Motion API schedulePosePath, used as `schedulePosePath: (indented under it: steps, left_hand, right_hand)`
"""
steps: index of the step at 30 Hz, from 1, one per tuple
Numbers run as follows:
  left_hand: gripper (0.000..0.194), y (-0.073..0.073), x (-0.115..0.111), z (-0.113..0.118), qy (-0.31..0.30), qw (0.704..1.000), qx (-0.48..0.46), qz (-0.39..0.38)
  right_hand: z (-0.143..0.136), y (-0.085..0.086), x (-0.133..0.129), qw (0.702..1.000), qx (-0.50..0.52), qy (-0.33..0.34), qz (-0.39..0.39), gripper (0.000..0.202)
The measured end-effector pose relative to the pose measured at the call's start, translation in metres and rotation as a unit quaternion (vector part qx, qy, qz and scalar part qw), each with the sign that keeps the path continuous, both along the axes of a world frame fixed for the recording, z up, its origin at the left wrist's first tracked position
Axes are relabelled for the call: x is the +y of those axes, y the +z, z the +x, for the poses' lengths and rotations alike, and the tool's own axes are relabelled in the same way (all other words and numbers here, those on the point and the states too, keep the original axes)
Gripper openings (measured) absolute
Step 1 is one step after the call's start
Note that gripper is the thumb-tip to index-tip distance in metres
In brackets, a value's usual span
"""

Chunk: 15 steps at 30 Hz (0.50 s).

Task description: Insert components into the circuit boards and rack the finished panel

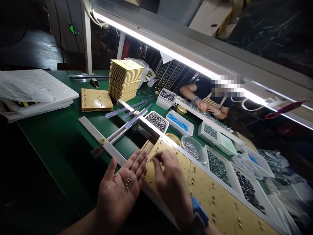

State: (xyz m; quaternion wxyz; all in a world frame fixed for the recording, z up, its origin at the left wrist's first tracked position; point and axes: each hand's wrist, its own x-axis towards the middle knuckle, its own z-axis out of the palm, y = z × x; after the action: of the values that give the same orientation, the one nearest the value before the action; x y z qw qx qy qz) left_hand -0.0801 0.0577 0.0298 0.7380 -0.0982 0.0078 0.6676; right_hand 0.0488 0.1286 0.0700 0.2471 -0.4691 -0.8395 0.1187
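Note:
My left hand (122, 186) is palm up with its fingers stretched out. Several small shiny metal parts (127, 184) lie loose on that palm. Just right of it, my right hand (170, 182) is closed in a pinch over the near-left end of a row of tan circuit boards (202, 192); whatever sits between its fingertips is too small to make out. Small metal parts stand in groups on these boards. A long metal rail frame (151, 125) borders the boards, and the left hand's fingers overlap the boards' left edge in view.
Beyond the rail stand bins of small components: silvery parts (156, 121), blue parts (178, 122), dark parts (248, 189). Stacked boards (126, 80), clear plastic tubes (133, 111) and papers (36, 88) lie on the green table (49, 137). A co-worker's hands (205, 107) work opposite. A lamp (171, 50) hangs overhead.

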Motion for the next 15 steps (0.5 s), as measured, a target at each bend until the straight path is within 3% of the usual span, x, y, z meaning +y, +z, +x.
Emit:
schedulePosePath:
  steps: [3,6,15]
  left_hand:
    - [0.076,-0.001,0.001,0.0,0.002,1.0,0.0,0.015]
    - [0.076,0.0,0.001,0.0,-0.001,1.0,0.004,0.012]
    - [0.076,0.002,-0.001,0.0,0.003,1.0,0.003,0.006]
  right_hand:
    - [0.012,-0.001,0.044,0.998,-0.026,-0.05,0.033,0.016]
    - [0.017,-0.008,0.068,0.998,-0.039,-0.049,0.031,0.017]
    - [0.013,-0.018,0.072,0.994,-0.073,-0.053,0.065,0.017]
